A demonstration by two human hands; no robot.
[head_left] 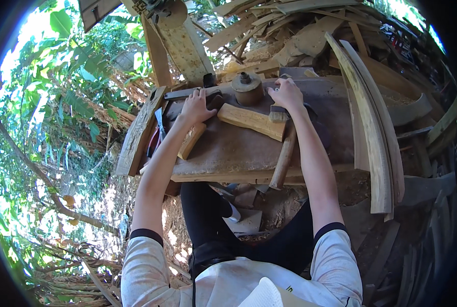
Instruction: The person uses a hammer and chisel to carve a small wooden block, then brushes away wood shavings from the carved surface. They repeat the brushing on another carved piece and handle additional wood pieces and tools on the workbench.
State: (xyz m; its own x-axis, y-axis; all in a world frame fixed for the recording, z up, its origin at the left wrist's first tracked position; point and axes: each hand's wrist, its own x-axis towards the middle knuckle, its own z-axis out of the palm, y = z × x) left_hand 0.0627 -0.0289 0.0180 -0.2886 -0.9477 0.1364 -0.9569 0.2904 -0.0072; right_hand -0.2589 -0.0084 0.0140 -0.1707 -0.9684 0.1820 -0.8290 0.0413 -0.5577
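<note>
Clearly both hands—left hand (195, 106), right hand (287, 94)—press spread-fingered beside the wooden block (251, 121); unheld, it could slide off the bench (228, 153).

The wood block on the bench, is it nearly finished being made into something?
Early, it seems. The wood block is rough-cut but unshaped. Both hands rest flat on the workbench: left hand beside the block, right hand above a hammer. Shaping apparently remains.
</note>
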